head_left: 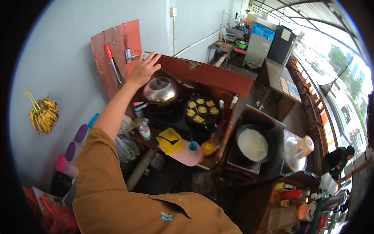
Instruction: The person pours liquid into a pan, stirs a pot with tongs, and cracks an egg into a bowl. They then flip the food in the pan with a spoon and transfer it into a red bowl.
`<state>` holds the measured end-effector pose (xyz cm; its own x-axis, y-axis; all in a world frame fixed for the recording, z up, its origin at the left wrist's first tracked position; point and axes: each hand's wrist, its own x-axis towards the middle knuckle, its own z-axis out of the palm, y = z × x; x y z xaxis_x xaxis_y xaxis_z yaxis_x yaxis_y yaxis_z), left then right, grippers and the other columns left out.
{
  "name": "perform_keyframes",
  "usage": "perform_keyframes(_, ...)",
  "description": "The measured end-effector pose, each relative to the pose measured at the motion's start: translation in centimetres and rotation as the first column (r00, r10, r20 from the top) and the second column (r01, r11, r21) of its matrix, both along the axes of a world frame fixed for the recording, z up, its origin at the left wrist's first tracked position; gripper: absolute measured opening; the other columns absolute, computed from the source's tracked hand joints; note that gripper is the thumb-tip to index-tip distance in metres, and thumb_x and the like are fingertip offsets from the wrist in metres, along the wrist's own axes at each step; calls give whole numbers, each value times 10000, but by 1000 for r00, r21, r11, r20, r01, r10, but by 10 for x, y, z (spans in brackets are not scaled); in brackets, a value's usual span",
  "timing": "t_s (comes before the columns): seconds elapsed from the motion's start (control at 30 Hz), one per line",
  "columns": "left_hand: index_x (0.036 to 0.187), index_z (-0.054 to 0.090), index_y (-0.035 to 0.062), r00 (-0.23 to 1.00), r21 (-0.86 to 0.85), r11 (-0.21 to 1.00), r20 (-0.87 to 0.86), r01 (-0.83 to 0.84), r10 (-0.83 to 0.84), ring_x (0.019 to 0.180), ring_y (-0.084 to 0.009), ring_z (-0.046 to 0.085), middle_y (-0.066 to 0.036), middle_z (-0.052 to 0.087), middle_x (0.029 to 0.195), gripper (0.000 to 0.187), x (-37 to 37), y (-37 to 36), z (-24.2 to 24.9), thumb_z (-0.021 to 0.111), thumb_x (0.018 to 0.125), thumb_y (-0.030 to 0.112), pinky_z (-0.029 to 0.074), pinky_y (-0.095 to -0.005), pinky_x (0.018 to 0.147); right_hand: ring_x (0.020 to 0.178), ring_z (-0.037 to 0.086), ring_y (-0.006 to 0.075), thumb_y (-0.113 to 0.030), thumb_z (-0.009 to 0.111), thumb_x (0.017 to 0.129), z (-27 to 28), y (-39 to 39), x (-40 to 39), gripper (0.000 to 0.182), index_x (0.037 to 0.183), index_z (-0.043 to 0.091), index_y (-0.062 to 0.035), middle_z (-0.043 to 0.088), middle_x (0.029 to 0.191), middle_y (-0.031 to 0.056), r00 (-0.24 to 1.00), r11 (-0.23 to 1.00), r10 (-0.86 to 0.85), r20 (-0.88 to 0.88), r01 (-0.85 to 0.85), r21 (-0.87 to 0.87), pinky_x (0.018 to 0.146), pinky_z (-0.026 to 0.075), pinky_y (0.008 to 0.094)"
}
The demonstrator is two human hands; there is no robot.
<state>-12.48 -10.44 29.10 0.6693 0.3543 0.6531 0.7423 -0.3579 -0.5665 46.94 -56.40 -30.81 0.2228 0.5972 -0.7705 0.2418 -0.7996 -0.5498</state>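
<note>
My left hand reaches out over the far left of the stove, fingers spread and stretched. It is just beyond a domed metal lid with a dark knob, which covers a pan. Behind the hand stands a red wooden panel from which tongs with a red handle and a small metal utensil hang. To the right of the lid, a dark round pan holds several golden-brown fritters. My right hand is out of view.
A yellow container with a black spoon, a blue cup and a small orange container stand near me. Right of them sits a wok of pale liquid. Bananas hang at left. A person is at far right.
</note>
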Motion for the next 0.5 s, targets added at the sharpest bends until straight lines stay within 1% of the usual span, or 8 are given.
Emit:
perform_keyframes(0.07,1057,676,148,992,7,997,-101,-78,79,1429,-276,427,-76,551,1449,205,-49,27,23,525,925,109,201,-667,1201,842,648,209,-384,722,881,4,39,-30,374,1033,746,-43,725,949,101,999,999,35,-3,-35,12,782,528,366)
perform_keyframes(0.1,1057,676,148,992,8,997,-100,-82,82,1429,-276,427,-76,551,1449,205,-74,45,33,525,925,109,201,-667,1201,845,649,209,-382,723,881,6,57,-47,373,1033,746,-42,726,952,101,999,998,54,-3,-54,16,785,528,365)
perform_keyframes(0.17,1086,687,171,977,-58,990,-180,-125,113,1449,-298,407,-56,539,1471,231,-119,78,47,566,909,85,156,-699,1198,852,651,210,-376,724,879,6,84,-77,370,1035,746,-41,727,959,101,996,996,88,-7,-88,20,789,528,365)
perform_keyframes(0.23,1062,674,175,977,-135,980,-175,-147,122,1454,-280,401,-50,538,1469,242,-147,92,63,569,898,31,160,-685,1208,858,653,210,-371,725,878,7,107,-107,368,1037,746,-40,728,966,101,992,992,124,-5,-124,27,793,529,364)
perform_keyframes(0.3,1023,657,161,946,-242,931,-244,-273,214,1458,-262,395,-49,534,1472,212,-173,111,75,581,890,15,172,-677,1215,864,655,211,-366,726,877,9,127,-132,366,1039,746,-39,728,973,101,989,988,149,-8,-149,33,797,529,363)
perform_keyframes(0.37,989,648,152,946,-256,929,-255,-266,201,1456,-252,397,-50,533,1473,142,-193,128,81,575,918,53,186,-669,1218,870,657,212,-361,727,875,13,143,-152,364,1041,747,-37,729,980,101,986,985,167,-8,-167,39,802,530,363)
perform_keyframes(0.43,1001,655,178,931,-255,928,-313,-271,186,1429,-259,436,-51,546,1459,93,-205,142,84,568,968,173,192,-699,1187,877,659,212,-355,728,874,16,154,-166,362,1042,747,-36,730,987,100,984,983,179,-2,-178,44,806,530,362)
perform_keyframes(0.5,1007,657,180,924,-283,914,-329,-291,192,1432,-258,432,-50,548,1456,92,-214,151,87,574,967,172,200,-695,1188,883,661,213,-350,729,872,15,158,-173,360,1044,747,-35,731,994,100,985,984,171,-2,-171,45,810,531,361)
